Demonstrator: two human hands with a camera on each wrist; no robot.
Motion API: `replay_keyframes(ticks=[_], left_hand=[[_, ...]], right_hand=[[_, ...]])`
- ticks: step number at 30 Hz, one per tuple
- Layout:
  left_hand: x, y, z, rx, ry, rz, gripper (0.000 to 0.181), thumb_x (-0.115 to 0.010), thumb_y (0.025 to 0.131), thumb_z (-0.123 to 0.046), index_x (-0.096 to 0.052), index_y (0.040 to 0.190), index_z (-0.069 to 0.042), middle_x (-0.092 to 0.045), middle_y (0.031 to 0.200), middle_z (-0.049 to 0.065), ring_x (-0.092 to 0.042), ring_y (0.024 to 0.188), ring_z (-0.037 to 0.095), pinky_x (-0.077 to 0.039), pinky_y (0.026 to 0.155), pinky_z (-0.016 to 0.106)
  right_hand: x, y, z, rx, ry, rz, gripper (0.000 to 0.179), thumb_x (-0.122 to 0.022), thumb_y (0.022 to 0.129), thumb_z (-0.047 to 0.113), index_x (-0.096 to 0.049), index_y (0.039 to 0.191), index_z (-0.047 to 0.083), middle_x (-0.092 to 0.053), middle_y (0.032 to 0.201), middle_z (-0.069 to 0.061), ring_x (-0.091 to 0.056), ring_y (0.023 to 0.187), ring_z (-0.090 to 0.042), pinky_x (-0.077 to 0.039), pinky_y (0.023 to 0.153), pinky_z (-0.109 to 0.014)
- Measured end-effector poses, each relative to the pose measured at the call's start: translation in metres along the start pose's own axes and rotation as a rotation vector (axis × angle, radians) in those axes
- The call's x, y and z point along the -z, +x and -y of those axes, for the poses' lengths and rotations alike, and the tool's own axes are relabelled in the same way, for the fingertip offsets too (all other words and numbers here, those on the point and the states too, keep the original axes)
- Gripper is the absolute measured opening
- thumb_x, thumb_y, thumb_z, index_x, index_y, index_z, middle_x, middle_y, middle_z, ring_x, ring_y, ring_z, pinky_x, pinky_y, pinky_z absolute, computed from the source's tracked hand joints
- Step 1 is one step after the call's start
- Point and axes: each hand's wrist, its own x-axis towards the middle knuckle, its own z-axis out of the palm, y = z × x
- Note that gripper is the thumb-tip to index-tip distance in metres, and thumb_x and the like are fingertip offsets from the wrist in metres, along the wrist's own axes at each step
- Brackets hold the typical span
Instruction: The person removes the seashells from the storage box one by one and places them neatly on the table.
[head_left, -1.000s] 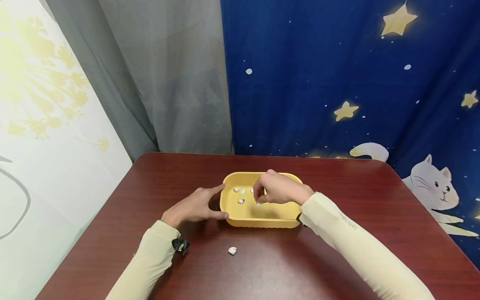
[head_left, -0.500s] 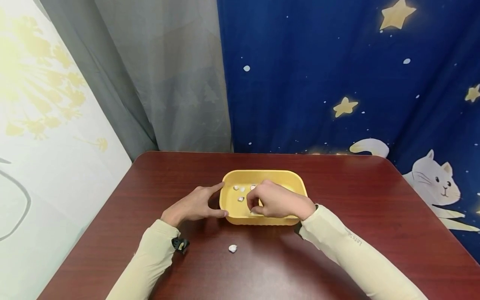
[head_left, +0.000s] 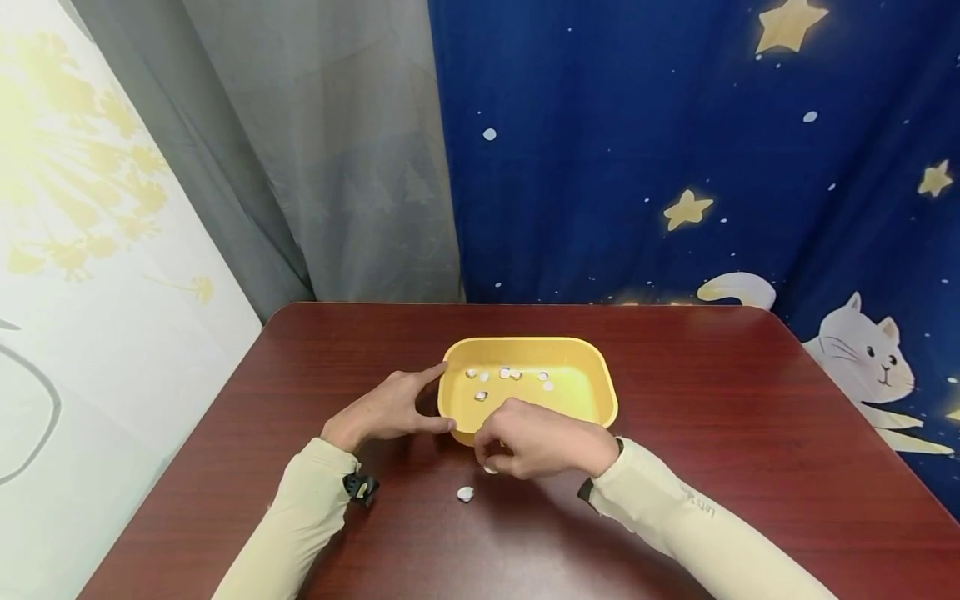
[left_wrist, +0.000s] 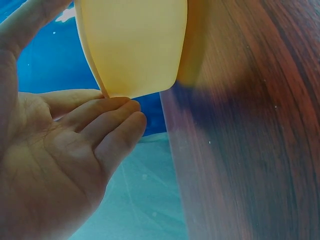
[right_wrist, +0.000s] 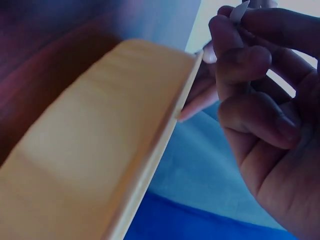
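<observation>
Right hand (right_wrist: 265, 117): fingers (right_wrist: 280, 25) pinch small white piece (right_wrist: 240, 12), possibly shell; yellow tub (right_wrist: 90, 125) just beside.

Yellow rounded-rectangular plastic tray (head_left: 581, 367), touching the left fingers (left_wrist: 122, 137): smooth walls, satin finish. Dark reddish-brown wood-grain surface (head_left: 720, 408), beneath the fingers: smooth and glossy, with diffuse reflections. Small white flake-shaped piece (right_wrist: 239, 12), pinched between the right fingers (right_wrist: 282, 24): smooth-looking; material indeterminate. Cream cloth sleeves (head_left: 300, 508), behind the fingers: matt, lightly creased. Blue star-printed cloth curtain (head_left: 570, 183) and grey cloth curtain (head_left: 360, 175), beyond the fingers: matt, hanging in soft folds.
</observation>
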Motion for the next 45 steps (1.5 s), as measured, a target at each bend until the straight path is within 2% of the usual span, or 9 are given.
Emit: replay_keyframes(ticks=[9, 15, 19, 24, 32, 41, 45], left_hand=[[0.000, 0.000, -0.001, 0.004, 0.020, 0.000, 0.097, -0.077, 0.082, -0.052, -0.035, 0.156, -0.006, -0.052, 0.151, 0.014, -0.056, 0.133, 0.025, -0.045, 0.112, 0.047], [0.000, 0.000, -0.002, 0.007, 0.016, 0.010, 0.098, -0.077, 0.082, -0.052, -0.035, 0.156, -0.005, -0.051, 0.152, 0.015, -0.054, 0.134, 0.026, -0.045, 0.113, 0.048], [0.000, 0.001, -0.003, 0.008, 0.018, 0.009, 0.098, -0.078, 0.082, -0.052, -0.034, 0.156, -0.006, -0.050, 0.153, 0.014, -0.053, 0.136, 0.026, -0.044, 0.114, 0.048], [0.000, 0.002, -0.002, 0.003, 0.016, 0.005, 0.097, -0.078, 0.082, -0.051, -0.035, 0.156, -0.005, -0.050, 0.153, 0.014, -0.052, 0.138, 0.026, -0.044, 0.114, 0.048], [0.000, 0.000, -0.002, 0.004, 0.021, 0.001, 0.097, -0.078, 0.081, -0.051, -0.036, 0.155, -0.004, -0.050, 0.152, 0.015, -0.053, 0.137, 0.027, -0.044, 0.114, 0.048], [0.000, 0.001, -0.002, -0.012, 0.025, -0.006, 0.097, -0.078, 0.081, -0.052, -0.037, 0.155, -0.004, -0.052, 0.151, 0.015, -0.055, 0.136, 0.027, -0.045, 0.113, 0.047], [0.000, 0.000, -0.003, -0.006, 0.024, -0.006, 0.097, -0.078, 0.081, -0.052, -0.037, 0.155, -0.005, -0.051, 0.152, 0.014, -0.054, 0.136, 0.026, -0.044, 0.114, 0.047]], right_hand=[[-0.016, 0.001, 0.007, -0.048, -0.001, 0.083, 0.019, -0.075, 0.087, 0.014, -0.068, 0.073, 0.024, -0.056, 0.062, 0.018, -0.048, 0.058, 0.006, -0.039, 0.056, -0.008], [-0.025, 0.000, 0.007, -0.050, -0.009, 0.093, 0.019, -0.078, 0.084, 0.011, -0.069, 0.073, 0.024, -0.058, 0.064, 0.019, -0.049, 0.061, 0.007, -0.040, 0.057, -0.007], [-0.029, -0.001, 0.005, -0.021, -0.015, 0.082, 0.015, -0.076, 0.085, 0.009, -0.074, 0.081, 0.023, -0.065, 0.072, 0.018, -0.052, 0.066, 0.006, -0.041, 0.062, -0.007], [-0.033, 0.000, 0.003, 0.032, -0.049, 0.081, 0.020, -0.072, 0.087, 0.008, -0.080, 0.089, 0.026, -0.073, 0.084, 0.018, -0.056, 0.075, 0.009, -0.043, 0.069, -0.005], [-0.041, 0.000, 0.001, -0.039, -0.046, 0.085, 0.014, -0.074, 0.084, 0.010, -0.073, 0.079, 0.022, -0.063, 0.069, 0.019, -0.049, 0.061, 0.005, -0.038, 0.057, -0.008], [-0.050, 0.004, 0.000, -0.120, -0.160, 0.057, 0.023, -0.079, 0.082, 0.014, -0.060, 0.072, 0.022, -0.051, 0.063, 0.015, -0.046, 0.059, -0.001, -0.037, 0.055, -0.016], [-0.054, 0.006, 0.003, -0.113, -0.218, 0.033, 0.014, -0.080, 0.082, 0.016, -0.071, 0.079, 0.026, -0.055, 0.062, 0.016, -0.048, 0.059, -0.001, -0.040, 0.054, -0.018]])
